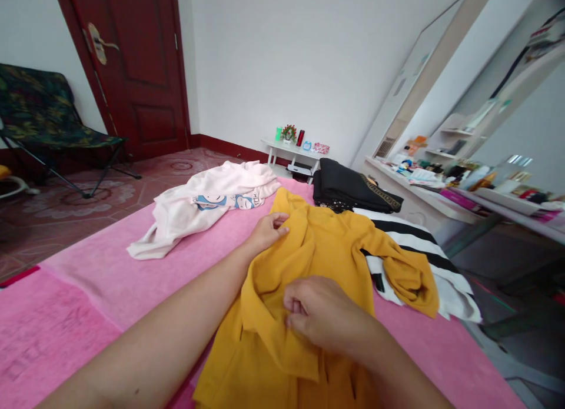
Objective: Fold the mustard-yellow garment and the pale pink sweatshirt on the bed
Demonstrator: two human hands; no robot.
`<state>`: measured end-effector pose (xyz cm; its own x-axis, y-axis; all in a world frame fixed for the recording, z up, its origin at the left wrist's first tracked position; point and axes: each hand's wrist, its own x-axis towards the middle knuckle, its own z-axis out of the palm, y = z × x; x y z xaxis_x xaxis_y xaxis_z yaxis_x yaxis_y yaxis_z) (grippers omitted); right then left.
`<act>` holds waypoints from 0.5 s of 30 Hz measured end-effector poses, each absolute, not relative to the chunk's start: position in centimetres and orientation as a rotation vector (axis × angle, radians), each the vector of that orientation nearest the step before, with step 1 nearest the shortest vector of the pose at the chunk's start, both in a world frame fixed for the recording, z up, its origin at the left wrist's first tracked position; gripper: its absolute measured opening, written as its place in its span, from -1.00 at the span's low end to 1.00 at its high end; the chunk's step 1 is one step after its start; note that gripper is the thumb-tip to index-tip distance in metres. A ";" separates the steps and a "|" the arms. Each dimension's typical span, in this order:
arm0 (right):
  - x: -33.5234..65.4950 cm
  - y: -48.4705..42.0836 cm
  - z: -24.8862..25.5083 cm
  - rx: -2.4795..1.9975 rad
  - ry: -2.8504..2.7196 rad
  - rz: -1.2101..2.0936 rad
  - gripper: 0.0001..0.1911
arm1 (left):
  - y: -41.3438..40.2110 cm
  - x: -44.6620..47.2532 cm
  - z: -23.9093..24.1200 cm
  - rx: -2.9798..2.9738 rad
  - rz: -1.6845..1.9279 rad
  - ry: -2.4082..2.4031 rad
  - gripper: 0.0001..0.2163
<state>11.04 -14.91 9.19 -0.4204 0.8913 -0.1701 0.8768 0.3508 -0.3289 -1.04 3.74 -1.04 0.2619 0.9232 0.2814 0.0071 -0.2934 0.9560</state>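
Observation:
A mustard-yellow long-sleeved garment (335, 238) lies spread on the pink bed cover in front of me. One sleeve is folded inward over its body; the other stretches out to the right. At the garment's upper left edge rests my left hand (267, 232), its fingers loosely curved, with a gap between them and the thumb. My right hand (320, 312) is over the folded sleeve with its fingers curled closed. Whether any cloth is pinched in them is hidden.
A pale pink top (189, 212) with a blue print lies to the left. Folded black clothes (348, 185) and a black-and-white striped garment (445, 279) lie to the right, the latter partly under the yellow sleeve. Beyond stand a low white table (291, 150) and a cluttered dressing table (415, 185).

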 end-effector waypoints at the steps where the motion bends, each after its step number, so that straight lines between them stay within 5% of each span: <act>1: 10.8 -15.0 8.8 -1.681 -2.534 0.547 -0.93 | 3.7 -1.1 -1.0 1.571 1.192 0.892 -0.65; 4: 9.9 -16.1 9.2 -1.679 -2.457 0.612 -0.92 | 3.8 -1.1 -1.1 1.571 1.194 0.891 -0.62; 10: 8.9 -18.3 12.4 -1.333 -2.349 1.302 -0.85 | 3.7 -1.1 -1.2 1.568 1.203 0.900 -0.64; 15: 11.3 -13.0 7.1 -1.569 -1.949 0.592 -0.84 | 4.3 -0.7 -0.4 1.621 1.219 0.983 -0.74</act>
